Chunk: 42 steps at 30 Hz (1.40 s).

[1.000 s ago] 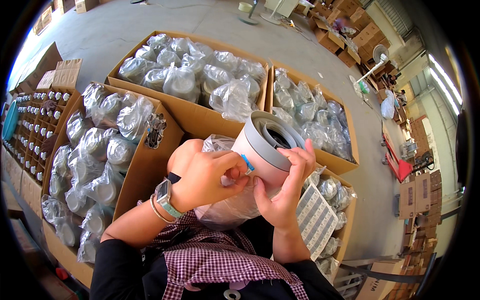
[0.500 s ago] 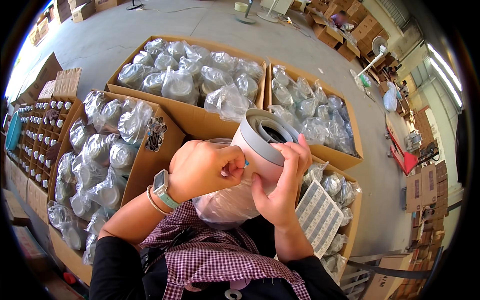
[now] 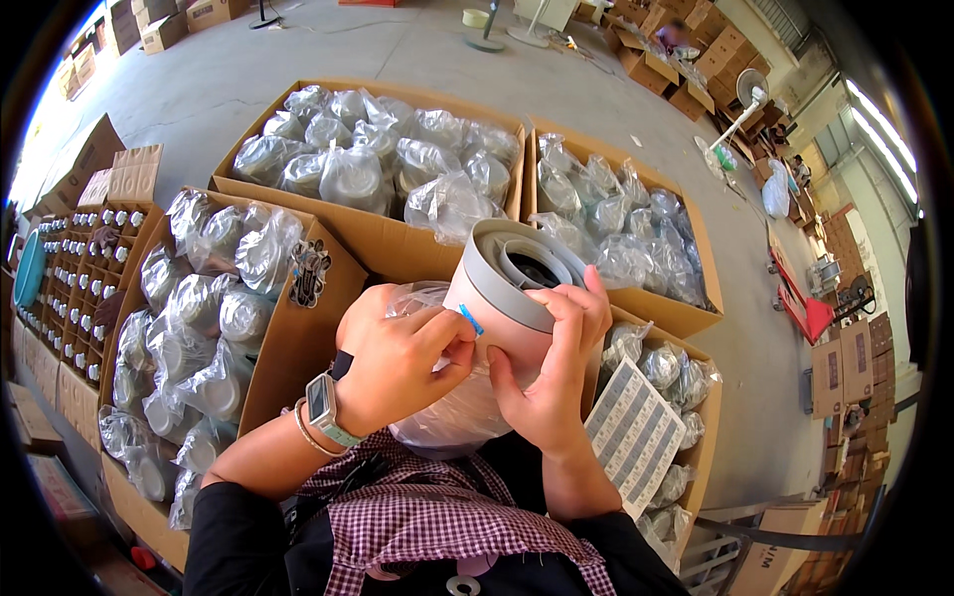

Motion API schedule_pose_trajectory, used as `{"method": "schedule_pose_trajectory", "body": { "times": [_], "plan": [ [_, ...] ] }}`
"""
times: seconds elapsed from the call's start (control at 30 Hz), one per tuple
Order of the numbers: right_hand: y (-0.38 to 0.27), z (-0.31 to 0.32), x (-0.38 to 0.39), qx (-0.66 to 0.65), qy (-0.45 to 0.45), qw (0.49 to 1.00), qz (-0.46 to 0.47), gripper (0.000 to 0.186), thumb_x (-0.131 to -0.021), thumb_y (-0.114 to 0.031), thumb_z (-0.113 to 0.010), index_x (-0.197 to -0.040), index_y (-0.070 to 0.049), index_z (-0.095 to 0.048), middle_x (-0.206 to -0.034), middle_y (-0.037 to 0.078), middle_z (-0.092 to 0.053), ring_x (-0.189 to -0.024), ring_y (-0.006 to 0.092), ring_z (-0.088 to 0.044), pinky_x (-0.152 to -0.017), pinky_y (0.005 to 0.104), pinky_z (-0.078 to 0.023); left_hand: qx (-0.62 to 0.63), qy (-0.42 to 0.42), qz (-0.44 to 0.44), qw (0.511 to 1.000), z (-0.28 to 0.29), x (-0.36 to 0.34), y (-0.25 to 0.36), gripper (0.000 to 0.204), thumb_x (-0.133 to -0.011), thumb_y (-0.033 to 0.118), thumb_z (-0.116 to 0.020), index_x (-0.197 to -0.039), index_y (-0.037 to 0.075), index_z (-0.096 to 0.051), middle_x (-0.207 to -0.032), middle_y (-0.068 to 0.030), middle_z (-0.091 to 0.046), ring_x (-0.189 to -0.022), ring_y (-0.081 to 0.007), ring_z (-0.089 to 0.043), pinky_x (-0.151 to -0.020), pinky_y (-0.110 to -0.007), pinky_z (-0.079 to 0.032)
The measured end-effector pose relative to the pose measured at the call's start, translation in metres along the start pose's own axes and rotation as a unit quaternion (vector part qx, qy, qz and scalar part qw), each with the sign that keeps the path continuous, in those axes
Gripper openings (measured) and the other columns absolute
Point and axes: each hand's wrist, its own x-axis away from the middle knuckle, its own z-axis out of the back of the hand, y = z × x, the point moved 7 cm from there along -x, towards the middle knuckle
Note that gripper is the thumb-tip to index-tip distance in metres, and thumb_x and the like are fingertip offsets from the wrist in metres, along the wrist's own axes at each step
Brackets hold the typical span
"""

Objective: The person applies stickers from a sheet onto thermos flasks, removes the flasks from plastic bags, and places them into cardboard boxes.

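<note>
Pink and grey, a round container (image 3: 497,310) stands tilted in the head view, in front of the checked apron (image 3: 437,526), its open top showing nested grey rings and a dark middle. The right hand (image 3: 553,370) grips the container, thumb on the pink side, fingers over the grey rim. The left hand (image 3: 405,346) is curled at the container's left side, fingertips at a small blue strip (image 3: 471,319); whether they pinch it cannot be told. Clear plastic (image 3: 447,419) shows at the container's lower end, below the left hand.

Beyond the container is a cardboard box (image 3: 298,202) full of bagged things; a second box (image 3: 678,317) holds more, beyond it and to the right. Left of the container is a third box (image 3: 293,333), also filled. Just right of it, a printed white sheet (image 3: 634,435) lies over more bagged things. Far beyond, to the right, stands a fan (image 3: 751,89).
</note>
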Motion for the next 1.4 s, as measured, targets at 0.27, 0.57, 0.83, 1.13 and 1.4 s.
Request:
{"method": "schedule_pose_trajectory", "body": {
  "times": [0.27,0.57,0.83,1.13,1.4],
  "plan": [
    [-0.003,0.002,-0.002,-0.006,0.005,1.000,0.001,0.064,-0.070,0.000,-0.076,-0.130,-0.003,-0.054,-0.127,0.019,-0.046,-0.136,0.0478,-0.032,-0.118,0.0605,-0.021,0.024,0.012,0.051,0.998,-0.002,0.005,-0.007,0.016,-0.075,0.000,-0.076,-0.083,0.008,-0.064,-0.070,-0.0027,-0.064,-0.062,-0.0191,-0.065,-0.059,-0.032,-0.050],
    [-0.002,0.002,-0.003,0.003,0.008,1.000,-0.004,0.064,-0.070,0.000,-0.076,-0.129,-0.003,-0.054,-0.127,0.018,-0.047,-0.135,0.0478,-0.033,-0.118,0.0604,-0.022,0.076,0.039,0.134,0.987,-0.001,0.018,-0.020,0.022,-0.075,0.006,-0.081,-0.088,0.008,-0.064,-0.074,-0.0042,-0.065,-0.066,-0.0198,-0.065,-0.064,-0.032,-0.049],
    [-0.002,0.002,-0.003,0.005,0.008,1.000,0.004,0.063,-0.070,0.000,-0.076,-0.128,-0.003,-0.055,-0.126,0.018,-0.047,-0.136,0.0482,-0.033,-0.118,0.0607,-0.024,-0.073,-0.037,0.003,0.997,-0.013,0.010,-0.013,0.014,-0.088,0.004,-0.070,-0.091,0.004,-0.056,-0.083,-0.0136,-0.061,-0.075,-0.0346,-0.060,-0.068,-0.041,-0.048],
    [0.002,0.002,-0.002,-0.006,0.004,1.000,0.009,0.061,-0.072,-0.006,-0.076,-0.128,-0.003,-0.054,-0.125,0.019,-0.046,-0.136,0.0477,-0.032,-0.119,0.0605,-0.022,0.010,0.080,0.042,0.996,-0.012,0.024,-0.046,0.014,-0.087,0.011,-0.072,-0.084,0.009,-0.059,-0.078,-0.0080,-0.064,-0.070,-0.0324,-0.059,-0.063,-0.044,-0.044],
    [0.009,-0.001,-0.003,-0.011,-0.003,1.000,-0.001,0.061,-0.073,-0.008,-0.076,-0.130,-0.004,-0.053,-0.128,0.019,-0.044,-0.139,0.0475,-0.028,-0.118,0.0615,-0.019,0.155,0.147,0.166,0.963,-0.024,0.039,-0.061,0.010,-0.090,0.010,-0.069,-0.087,0.007,-0.060,-0.075,-0.0071,-0.062,-0.069,-0.0289,-0.058,-0.063,-0.040,-0.045]
  ]
}}
